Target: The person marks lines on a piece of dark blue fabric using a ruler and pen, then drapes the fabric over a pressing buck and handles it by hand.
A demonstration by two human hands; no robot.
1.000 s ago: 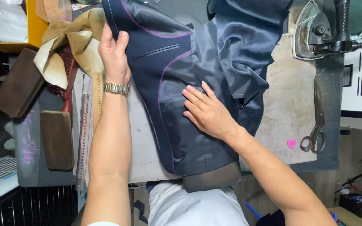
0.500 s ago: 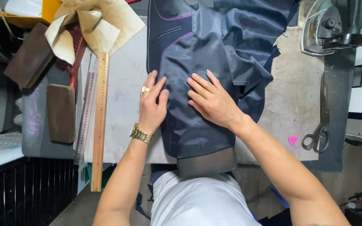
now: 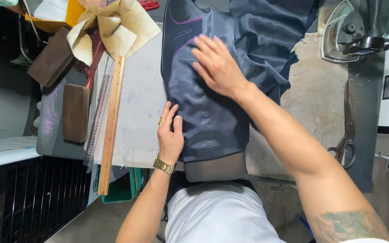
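Observation:
A dark navy garment with shiny lining and purple piping [image 3: 212, 99] lies spread on a pale worktable [image 3: 142, 117], its lower end over a grey padded form [image 3: 216, 167]. My left hand [image 3: 171, 132], with a gold ring and a gold watch, rests flat on the garment's left edge near the bottom. My right hand [image 3: 217, 67] presses flat on the lining higher up, fingers spread and pointing left. Neither hand grips anything.
A long wooden ruler [image 3: 111, 121] lies left of the garment, beside brown paper pattern pieces [image 3: 113, 29] and wooden blocks [image 3: 75, 112]. Large scissors [image 3: 346, 130] lie at the right. An iron [image 3: 352, 31] sits at the top right. A black grille unit [image 3: 28, 198] stands lower left.
My right hand has slid up the garment toward its upper part. My left hand has stayed low at the garment's left edge. The view has shifted slightly.

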